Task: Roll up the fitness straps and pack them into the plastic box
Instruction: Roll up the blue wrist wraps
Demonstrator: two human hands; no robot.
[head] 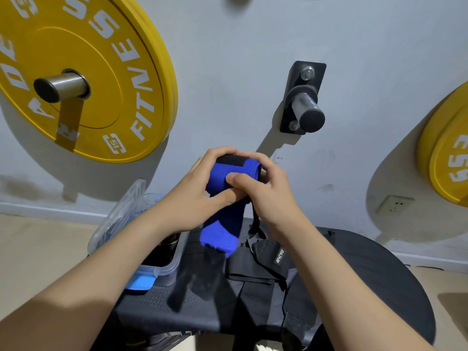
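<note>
- Left hand [192,196] and right hand [268,198] both clasp the half-rolled blue strap [243,169] above the black bench [379,274], its tail hanging down.
- The clear plastic box [162,269] sits at the bench's left edge, seemingly holding dark rolls.

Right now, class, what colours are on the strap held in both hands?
The strap is bright blue with black sections; the head view shows it best.
</note>
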